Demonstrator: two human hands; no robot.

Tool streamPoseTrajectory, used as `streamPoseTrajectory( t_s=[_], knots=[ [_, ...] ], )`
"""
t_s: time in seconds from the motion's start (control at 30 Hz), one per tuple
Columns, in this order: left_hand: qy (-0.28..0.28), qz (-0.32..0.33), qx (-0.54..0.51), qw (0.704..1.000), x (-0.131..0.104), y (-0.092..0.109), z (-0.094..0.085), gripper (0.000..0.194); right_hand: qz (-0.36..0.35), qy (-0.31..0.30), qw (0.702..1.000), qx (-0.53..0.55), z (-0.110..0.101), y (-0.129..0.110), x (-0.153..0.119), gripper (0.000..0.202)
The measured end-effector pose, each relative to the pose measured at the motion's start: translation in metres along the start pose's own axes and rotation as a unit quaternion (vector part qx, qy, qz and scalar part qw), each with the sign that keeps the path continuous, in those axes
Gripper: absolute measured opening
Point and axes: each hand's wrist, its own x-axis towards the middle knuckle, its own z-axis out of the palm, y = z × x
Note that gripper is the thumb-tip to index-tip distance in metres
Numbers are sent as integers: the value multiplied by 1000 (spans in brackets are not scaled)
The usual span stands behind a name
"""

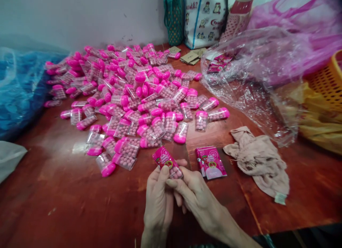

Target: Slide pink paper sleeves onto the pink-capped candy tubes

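Between both hands is a small clear container of pink balls (176, 172) with a pink printed label (161, 157) over its upper part. My left hand (159, 194) grips it from the left, thumb on the label. My right hand (196, 191) pinches its lower right end with thumb and fingers. Just right of the hands lies a small stack of pink printed labels (212, 162). Beyond the hands spreads a large pile of clear containers with bright pink caps (125, 98), filled with pink balls.
On the red-brown table (80, 205), a crumpled beige cloth (260, 161) lies at right. Clear plastic (248, 80), a pink bag (301, 24) and an orange basket (327, 84) stand behind it. A blue bag (20, 95) is at left; a printed white bag (204, 20) is at the wall.
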Motion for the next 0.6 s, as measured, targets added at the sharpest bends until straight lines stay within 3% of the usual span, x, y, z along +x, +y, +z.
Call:
streamPoseTrajectory(
  t_s=[0.1, 0.2, 0.6],
  knots=[
    [-37, -25, 22, 999, -1, -4, 1, 28, -9, -26, 999, 30, 1, -1, 7, 33],
    [-41, -26, 25, 999, 0, -4, 0, 29, -4, -50, 997, 63, 3, 2, 12, 37],
    [-36, -25, 20, 999, -2, -3, 0, 30, -5, -32, 997, 77, 8, 7, 16, 44]
  ],
)
